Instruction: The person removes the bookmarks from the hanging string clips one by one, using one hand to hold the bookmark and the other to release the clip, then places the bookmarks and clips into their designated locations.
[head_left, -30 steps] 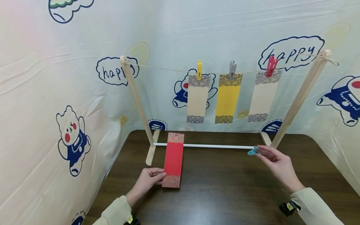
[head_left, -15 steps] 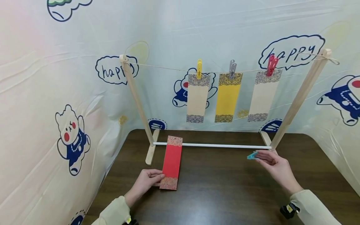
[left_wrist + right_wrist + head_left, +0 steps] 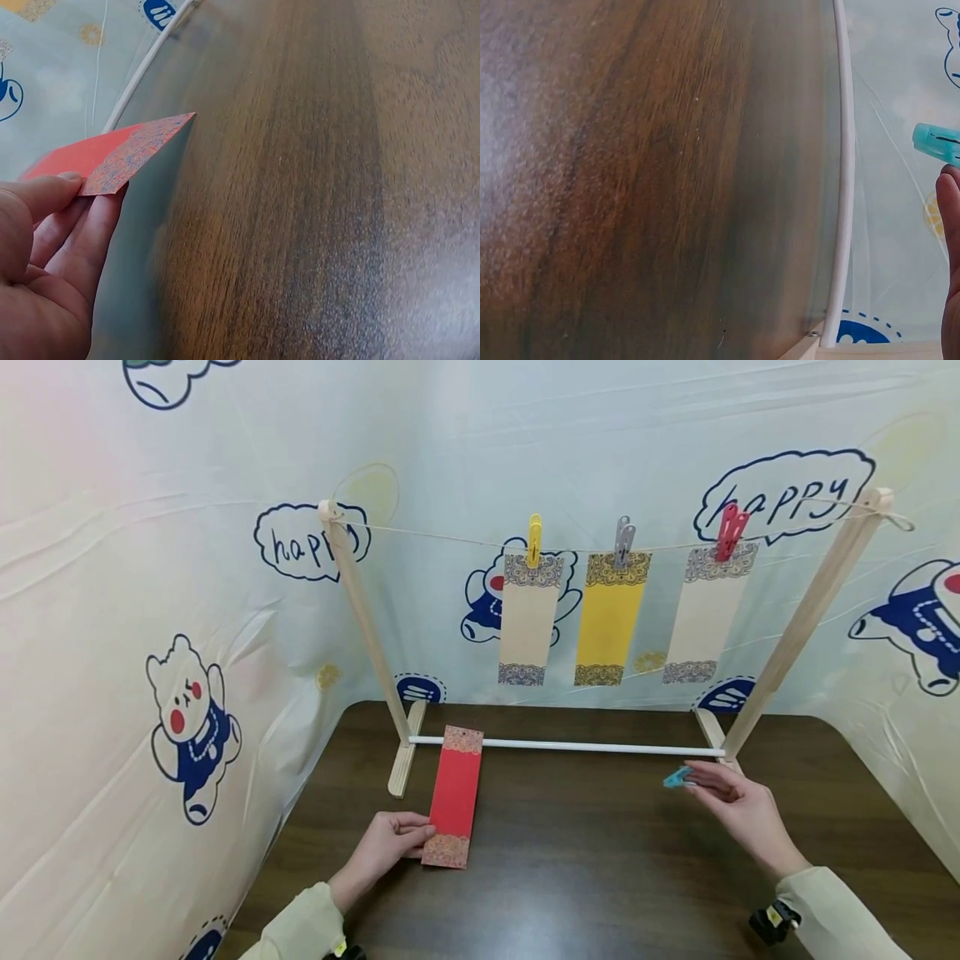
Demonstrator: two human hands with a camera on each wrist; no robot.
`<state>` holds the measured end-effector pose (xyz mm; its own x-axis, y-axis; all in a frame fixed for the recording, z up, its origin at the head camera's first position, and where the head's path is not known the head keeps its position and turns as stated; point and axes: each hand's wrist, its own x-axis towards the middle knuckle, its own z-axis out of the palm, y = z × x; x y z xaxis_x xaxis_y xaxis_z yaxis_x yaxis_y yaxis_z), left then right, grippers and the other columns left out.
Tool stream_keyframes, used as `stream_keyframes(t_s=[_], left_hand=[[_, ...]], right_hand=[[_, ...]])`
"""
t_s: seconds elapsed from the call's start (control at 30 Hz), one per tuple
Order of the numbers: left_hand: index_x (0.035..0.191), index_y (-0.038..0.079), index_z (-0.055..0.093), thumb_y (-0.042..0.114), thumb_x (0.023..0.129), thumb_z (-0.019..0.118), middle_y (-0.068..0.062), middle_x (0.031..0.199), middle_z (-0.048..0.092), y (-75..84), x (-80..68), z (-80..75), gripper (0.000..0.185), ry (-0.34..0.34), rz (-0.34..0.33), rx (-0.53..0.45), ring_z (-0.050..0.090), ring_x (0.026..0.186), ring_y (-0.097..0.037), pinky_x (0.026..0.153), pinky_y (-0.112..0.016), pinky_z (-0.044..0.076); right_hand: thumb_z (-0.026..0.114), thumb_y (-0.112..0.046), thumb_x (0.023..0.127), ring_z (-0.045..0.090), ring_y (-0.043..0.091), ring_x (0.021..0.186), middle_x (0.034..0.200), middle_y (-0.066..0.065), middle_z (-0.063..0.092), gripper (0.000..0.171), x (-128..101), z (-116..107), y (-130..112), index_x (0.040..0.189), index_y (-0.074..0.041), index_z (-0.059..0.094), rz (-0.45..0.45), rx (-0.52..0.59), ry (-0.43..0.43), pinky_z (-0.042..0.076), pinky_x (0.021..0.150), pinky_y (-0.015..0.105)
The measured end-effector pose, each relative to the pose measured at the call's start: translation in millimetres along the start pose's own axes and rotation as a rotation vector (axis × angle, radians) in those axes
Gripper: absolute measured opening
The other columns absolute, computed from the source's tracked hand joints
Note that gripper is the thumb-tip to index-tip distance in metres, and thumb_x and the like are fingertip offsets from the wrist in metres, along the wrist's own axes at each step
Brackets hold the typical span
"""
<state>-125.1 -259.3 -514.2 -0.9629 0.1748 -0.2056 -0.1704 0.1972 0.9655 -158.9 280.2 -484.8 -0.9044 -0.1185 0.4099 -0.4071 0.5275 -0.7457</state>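
Note:
My left hand [image 3: 386,850] pinches a red bookmark [image 3: 455,793] with patterned ends by its lower left edge. The left wrist view shows the thumb on top of the red bookmark [image 3: 127,154] and fingers beneath it. On the right, my right hand [image 3: 738,806] pinches a small teal clothespin [image 3: 677,777] between thumb and fingers, over the table in front of the rack's right foot. Only part of that hand and the teal clothespin [image 3: 936,142] show at the edge of the right wrist view.
A wooden rack with a left post [image 3: 363,618], right post [image 3: 806,618] and white crossbar [image 3: 585,746] stands on the dark table [image 3: 585,877]. From its string hang a cream card [image 3: 525,618], a yellow card [image 3: 609,622] and a whitish card [image 3: 705,622], held by yellow, grey and red clothespins.
The red bookmark has moved slightly left and toward me in my left hand. My right hand has lowered a little with the teal clothespin, away from the crossbar.

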Motion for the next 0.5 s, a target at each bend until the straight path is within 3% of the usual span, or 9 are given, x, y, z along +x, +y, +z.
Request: stream_keyframes(t_s=[0.27,0.5], left_hand=[[0.114,-0.016,0.071,0.008,0.094,0.077,-0.022,0.101,0.077,1.6,-3.0,-4.2,0.032,0.030,-0.026,0.078,0.077,0.084,-0.021,0.073,-0.037,0.064],[0.109,-0.012,0.074,0.010,0.093,0.078,-0.015,0.091,0.078,0.4,-5.1,-6.6,0.028,0.006,-0.055,0.181,0.071,0.067,-0.013,0.065,-0.030,0.063]], right_hand=[[0.076,0.004,0.092,0.071,-0.005,0.094,0.113,0.023,0.075,0.036,0.5,0.5,2.0,0.127,0.001,0.069,0.043,0.030,-0.040,0.057,0.075,0.012],[0.076,0.000,0.093,0.071,-0.005,0.091,0.113,0.022,0.075,0.033,-0.9,-0.1,2.6,0.126,0.000,0.069,0.101,-0.001,-0.095,0.057,0.074,0.013]])
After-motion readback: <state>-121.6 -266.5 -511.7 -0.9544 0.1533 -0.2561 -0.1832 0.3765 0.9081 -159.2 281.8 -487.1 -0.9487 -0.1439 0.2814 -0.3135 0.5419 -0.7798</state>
